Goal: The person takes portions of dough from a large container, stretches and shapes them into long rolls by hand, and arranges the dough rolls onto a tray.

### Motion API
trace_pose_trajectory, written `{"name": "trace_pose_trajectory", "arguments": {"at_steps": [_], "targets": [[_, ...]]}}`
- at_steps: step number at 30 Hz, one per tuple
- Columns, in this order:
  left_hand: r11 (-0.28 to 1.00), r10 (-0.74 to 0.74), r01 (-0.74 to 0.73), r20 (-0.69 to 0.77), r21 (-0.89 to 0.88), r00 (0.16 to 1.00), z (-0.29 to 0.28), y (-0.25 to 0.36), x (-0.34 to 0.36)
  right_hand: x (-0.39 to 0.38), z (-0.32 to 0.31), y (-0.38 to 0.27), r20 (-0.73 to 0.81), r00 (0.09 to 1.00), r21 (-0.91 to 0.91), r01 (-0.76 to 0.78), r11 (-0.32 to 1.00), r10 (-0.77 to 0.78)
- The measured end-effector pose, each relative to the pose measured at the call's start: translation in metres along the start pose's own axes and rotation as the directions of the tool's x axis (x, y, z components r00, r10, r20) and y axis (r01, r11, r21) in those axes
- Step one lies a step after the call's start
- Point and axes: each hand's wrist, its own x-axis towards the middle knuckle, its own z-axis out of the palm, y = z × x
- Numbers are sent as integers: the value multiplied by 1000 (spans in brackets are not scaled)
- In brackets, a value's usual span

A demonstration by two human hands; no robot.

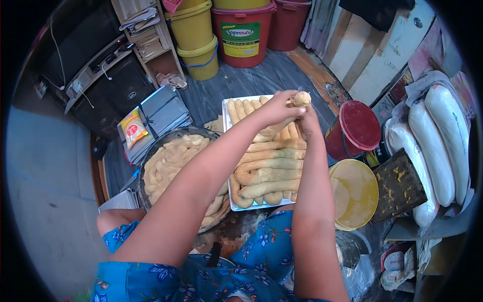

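Observation:
Both arms reach forward over a white tray (226, 111) packed with long, pale dough ropes (269, 176). The nearer ropes lie crosswise and the farther ones lengthwise. Above the tray's far end, my left hand (282, 106) is closed round a dough rope (302, 99), whose rounded tip sticks out past the fingers. My right hand (309, 122) closes on the same rope beside it; its fingers are partly hidden. Left of the tray stands a wide dark basin (143, 187) of coiled, flour-dusted dough (171, 161), partly covered by my left forearm.
Right of the tray stand a red lidded bucket (359, 126), a yellow bucket (354, 194) and a dark, dough-smeared board (400, 186). Long plastic-wrapped white bundles (435, 146) lie beyond. Stacked folders (163, 113) carry a yellow packet (133, 128). Large buckets (244, 38) line the back.

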Motion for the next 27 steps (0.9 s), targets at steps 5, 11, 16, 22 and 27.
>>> {"name": "trace_pose_trajectory", "arguments": {"at_steps": [5,11,16,22,27], "targets": [[882,-279,280,-60,379,958,-14,-91,-68,-2,-68,10,-656,726,-109,178,978,-205],[915,-163,210,-159,345,974,-6,-141,-138,-22,-119,19,-788,17,-609,122,784,-615],[960,-129,192,-288,205,949,-8,-144,-133,-34,-135,-3,-692,-203,-720,112,685,-693],[975,-119,154,-207,159,971,3,-138,-129,-11,-96,6,-328,496,-901,92,425,-803],[976,-105,156,-301,153,948,6,-143,-137,-4,-34,37,-50,999,-990,-47,135,-17]]}}
